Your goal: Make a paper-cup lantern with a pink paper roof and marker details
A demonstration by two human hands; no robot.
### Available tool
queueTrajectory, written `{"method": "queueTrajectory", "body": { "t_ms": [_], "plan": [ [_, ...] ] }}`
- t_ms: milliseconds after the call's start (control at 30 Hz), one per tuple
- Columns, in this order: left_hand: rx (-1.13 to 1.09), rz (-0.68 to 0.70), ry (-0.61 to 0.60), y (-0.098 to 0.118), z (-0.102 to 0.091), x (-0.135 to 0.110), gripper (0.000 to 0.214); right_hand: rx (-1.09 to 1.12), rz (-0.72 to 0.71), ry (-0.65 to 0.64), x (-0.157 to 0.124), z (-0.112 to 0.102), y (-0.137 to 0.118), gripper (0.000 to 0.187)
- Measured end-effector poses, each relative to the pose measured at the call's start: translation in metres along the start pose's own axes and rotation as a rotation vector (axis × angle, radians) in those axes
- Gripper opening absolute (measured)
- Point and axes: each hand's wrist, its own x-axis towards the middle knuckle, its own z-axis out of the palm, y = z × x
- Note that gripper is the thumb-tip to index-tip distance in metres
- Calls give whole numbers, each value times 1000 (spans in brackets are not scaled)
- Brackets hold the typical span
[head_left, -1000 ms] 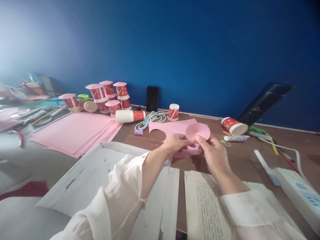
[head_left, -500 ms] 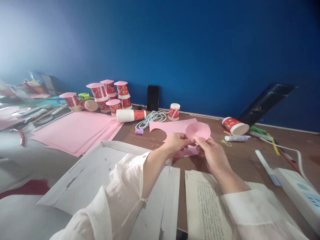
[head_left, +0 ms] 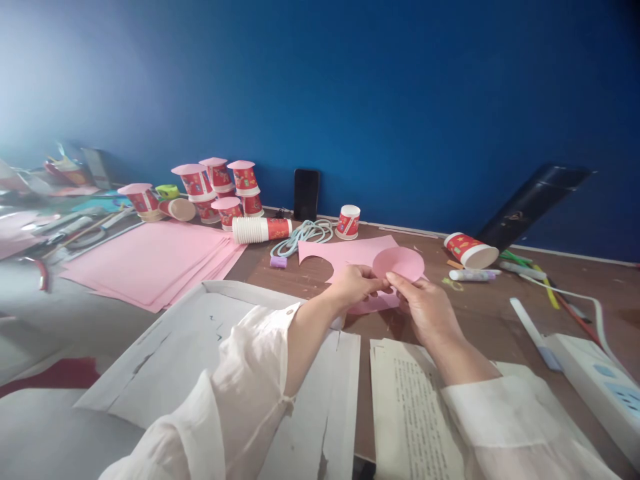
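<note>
A pink paper circle (head_left: pixel 400 262) is held up between my two hands, over the table's middle. My right hand (head_left: pixel 424 303) pinches its near edge, thumb on top. Fingers of my left hand (head_left: pixel 357 287) are closed at the circle's lower left edge, close to the right thumb. Beneath and behind lies a pink paper sheet (head_left: pixel 345 253) with a curved piece cut out of its left side. A red paper cup (head_left: pixel 348 223) stands upside down just beyond that sheet.
Several red cups topped with pink discs (head_left: pixel 194 181) stand stacked at back left, near a lying cup stack (head_left: pixel 263 230). Pink sheets (head_left: pixel 155 260) lie left. A phone (head_left: pixel 306 193) leans on the wall. A power strip (head_left: pixel 595 387) and glue stick (head_left: pixel 473 275) are at right.
The pink circle has tilted flatter and shifted slightly to the right. Both hands keep nearly the same place, still closed at its edge.
</note>
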Motion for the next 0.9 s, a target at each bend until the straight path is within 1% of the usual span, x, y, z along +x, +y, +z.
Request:
{"method": "queueTrajectory", "body": {
  "t_ms": [100,233,367,433,533,700,800,900],
  "plan": [
    [31,-17,1,1,0,-1,18,66,19,-24,-2,2,-1,39],
    [57,-45,-23,0,0,-2,25,122,54,-66,1,-2,-3,46],
    [103,-71,-48,0,-1,-3,32,99,51,-54,7,-8,0,49],
    [111,-63,-56,-1,-2,-3,33,65,49,-72,10,-11,3,51],
    [105,-39,-56,-3,-2,-1,33,-16,12,-70,14,-16,6,52],
    [77,-58,-40,-6,-1,1,26,-129,-66,-23,18,-20,6,50],
    [66,-53,-51,-5,-1,1,25,-133,-108,-19,17,-20,5,49],
    [39,-39,-24,-5,0,2,24,-84,-139,-76,16,-18,4,50]
  ]
}}
